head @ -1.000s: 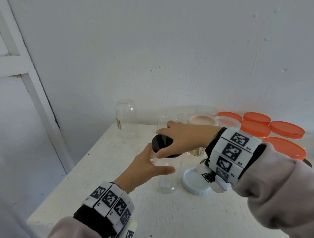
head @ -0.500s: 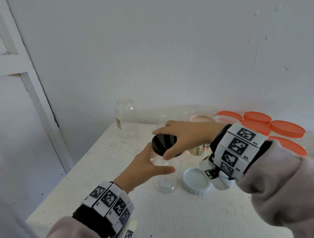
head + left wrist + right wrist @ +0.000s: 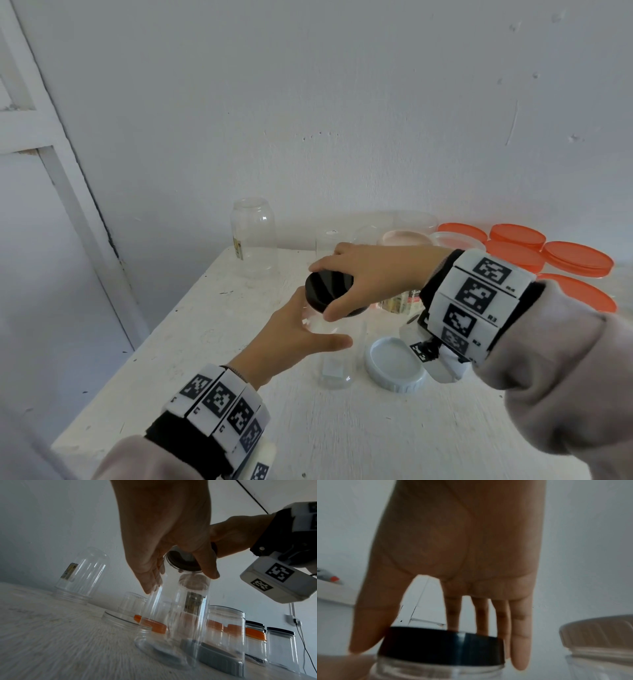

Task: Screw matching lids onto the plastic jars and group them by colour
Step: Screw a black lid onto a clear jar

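1. At the middle of the white table [image 3: 205,329], a clear jar [image 3: 337,363] was held upright by the left hand [image 3: 291,339], fingers and thumb curled round its upper wall.
2. The black lid [image 3: 329,291] was gripped at its rim by the right hand [image 3: 373,274], thumb on the near side and fingers on the far side. In the right wrist view the lid [image 3: 441,646] was seen seated on the jar's neck and slightly tilted.
3. Judgement: the step in hand was threading this lid. It would best be levelled first, then turned with light downward pressure while the jar is kept from rotating; if resistance is felt early, it should be backed off and re-seated to avoid cross-threading.
4. A pale blue lid [image 3: 394,366] lay open side up just beside the jar. Orange lids [image 3: 517,234] were grouped at the far right; an inverted jar [image 3: 253,236] stood at the far left. In the left wrist view, black-lidded jars [image 3: 281,643] stood at the right.
5. Labels: a small yellowish sticker was noted on the inverted jar and another on a jar behind the right hand; no text could be read. The coded squares on the wristbands [image 3: 479,294] carried small characters, too small to be made out with confidence.
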### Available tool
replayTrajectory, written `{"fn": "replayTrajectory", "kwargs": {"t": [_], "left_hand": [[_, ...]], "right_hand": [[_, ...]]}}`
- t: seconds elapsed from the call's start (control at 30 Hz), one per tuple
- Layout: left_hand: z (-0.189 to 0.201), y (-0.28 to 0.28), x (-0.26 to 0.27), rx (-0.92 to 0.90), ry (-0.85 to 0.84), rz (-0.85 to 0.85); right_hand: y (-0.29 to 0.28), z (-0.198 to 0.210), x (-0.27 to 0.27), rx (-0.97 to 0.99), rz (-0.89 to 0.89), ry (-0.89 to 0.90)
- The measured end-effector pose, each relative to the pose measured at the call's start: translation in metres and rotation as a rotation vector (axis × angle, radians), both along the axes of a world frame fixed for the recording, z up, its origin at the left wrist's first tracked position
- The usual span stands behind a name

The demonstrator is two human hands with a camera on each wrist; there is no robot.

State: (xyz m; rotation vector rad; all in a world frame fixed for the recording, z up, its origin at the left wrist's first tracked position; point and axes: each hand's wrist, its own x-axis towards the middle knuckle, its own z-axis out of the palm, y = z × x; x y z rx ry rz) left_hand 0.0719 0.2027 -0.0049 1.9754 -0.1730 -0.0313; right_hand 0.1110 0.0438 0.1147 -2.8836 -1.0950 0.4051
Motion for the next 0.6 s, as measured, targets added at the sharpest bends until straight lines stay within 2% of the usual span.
{"fn": "replayTrajectory", "kwargs": {"t": [0.17, 0.37, 0.5, 0.6], "left_hand": [[-0.001, 0.0, 0.0, 0.006, 0.004, 0.016], [0.0, 0.0, -0.002, -0.02, -0.003, 0.0], [0.001, -0.001, -0.002, 0.003, 0.007, 0.012], [0.001, -0.001, -0.002, 0.007, 0.005, 0.017]], "right_hand": [[-0.001, 0.004, 0.001, 0.007, 0.059, 0.011], [0.006, -0.007, -0.004, -0.034, -0.032, -0.156], [0.0, 0.002, -0.001, -0.008, 0.041, 0.008], [-0.002, 0.005, 0.0, 0.005, 0.074, 0.031]]}}
